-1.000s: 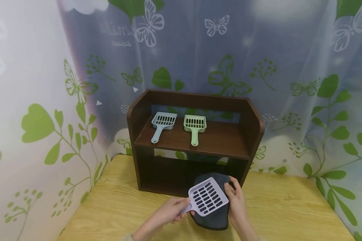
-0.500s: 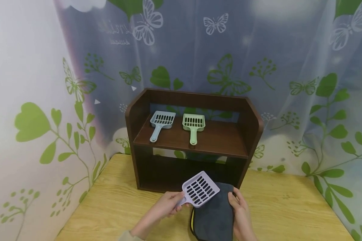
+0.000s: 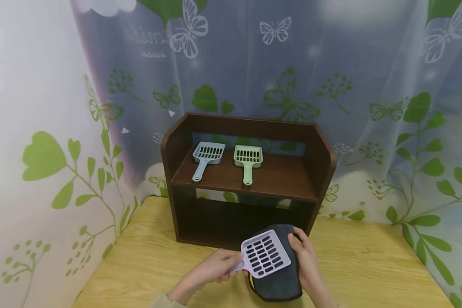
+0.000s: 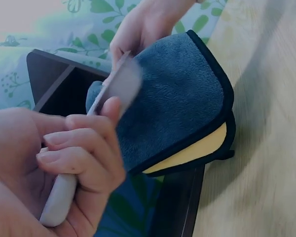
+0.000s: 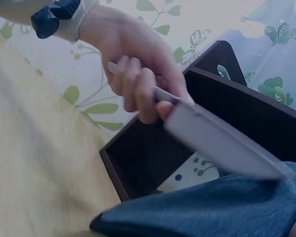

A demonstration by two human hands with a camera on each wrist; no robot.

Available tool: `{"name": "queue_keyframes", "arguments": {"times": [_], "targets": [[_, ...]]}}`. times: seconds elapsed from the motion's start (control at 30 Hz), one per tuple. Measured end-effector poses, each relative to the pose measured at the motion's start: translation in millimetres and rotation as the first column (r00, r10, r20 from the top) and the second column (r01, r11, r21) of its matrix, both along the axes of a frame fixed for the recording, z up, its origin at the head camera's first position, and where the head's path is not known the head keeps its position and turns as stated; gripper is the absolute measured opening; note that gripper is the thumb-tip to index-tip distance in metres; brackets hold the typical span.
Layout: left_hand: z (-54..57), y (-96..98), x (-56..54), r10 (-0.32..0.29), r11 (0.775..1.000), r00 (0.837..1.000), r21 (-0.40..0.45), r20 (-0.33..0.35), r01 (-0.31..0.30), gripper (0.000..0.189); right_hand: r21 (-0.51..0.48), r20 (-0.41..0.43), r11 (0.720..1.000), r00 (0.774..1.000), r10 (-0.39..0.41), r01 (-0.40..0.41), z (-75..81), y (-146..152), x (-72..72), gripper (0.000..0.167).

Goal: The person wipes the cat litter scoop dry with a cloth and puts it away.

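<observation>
A pale purple slotted litter scoop (image 3: 265, 254) is held by its handle in my left hand (image 3: 219, 266), fingers curled round it. In the left wrist view the handle end (image 4: 60, 201) pokes out below the fingers. My right hand (image 3: 307, 261) grips the upper right edge of a folded dark grey-blue cloth (image 3: 279, 284) with black trim. Yellow lining (image 4: 192, 148) shows between its folds in the left wrist view. The scoop head overlaps the cloth in the head view; in the right wrist view its far edge is right at the cloth's surface.
Behind the hands stands a dark brown two-tier shelf (image 3: 292, 179) on a wooden table (image 3: 362, 265). On its upper tier lie a blue litter scoop (image 3: 208, 154) and a green litter scoop (image 3: 248, 157). A printed curtain (image 3: 238, 64) hangs behind.
The cloth dropped toward the front, then came back up against the scoop. The scoop moved up and left, then returned down and right. Both hands kept their hold.
</observation>
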State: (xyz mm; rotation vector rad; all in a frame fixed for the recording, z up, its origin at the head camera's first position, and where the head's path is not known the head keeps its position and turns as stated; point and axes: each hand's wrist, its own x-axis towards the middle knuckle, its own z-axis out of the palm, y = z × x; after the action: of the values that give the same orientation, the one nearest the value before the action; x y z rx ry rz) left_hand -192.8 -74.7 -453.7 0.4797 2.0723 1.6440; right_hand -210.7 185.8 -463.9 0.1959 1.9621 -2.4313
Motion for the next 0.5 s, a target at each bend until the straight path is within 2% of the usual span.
{"name": "queue_keyframes", "arguments": {"times": [0.17, 0.27, 0.37, 0.5], "targets": [[0.6, -4.2, 0.8, -0.062, 0.997, 0.998, -0.046, 0.016, 0.062, 0.040, 0.071, -0.058, 0.994, 0.995, 0.081, -0.077, 8.4, 4, -4.8, 0.028], [2.5, -7.4, 0.1, -0.105, 0.993, 0.994, -0.042, 0.035, 0.106, 0.040, 0.173, -0.135, 0.975, 0.977, 0.163, -0.138, 14.0, 7, -5.5, 0.028], [4.1, -9.2, -0.6, -0.139, 0.989, 0.989, -0.035, 0.043, 0.141, 0.040, 0.332, -0.243, 0.926, 0.933, 0.267, -0.179, 18.9, 11, -4.8, 0.026], [6.6, -9.1, -0.7, -0.159, 0.986, 0.987, -0.037, 0.037, 0.160, 0.041, 0.555, -0.354, 0.816, 0.842, 0.406, -0.161, 23.4, 13, -4.1, 0.018]]}}
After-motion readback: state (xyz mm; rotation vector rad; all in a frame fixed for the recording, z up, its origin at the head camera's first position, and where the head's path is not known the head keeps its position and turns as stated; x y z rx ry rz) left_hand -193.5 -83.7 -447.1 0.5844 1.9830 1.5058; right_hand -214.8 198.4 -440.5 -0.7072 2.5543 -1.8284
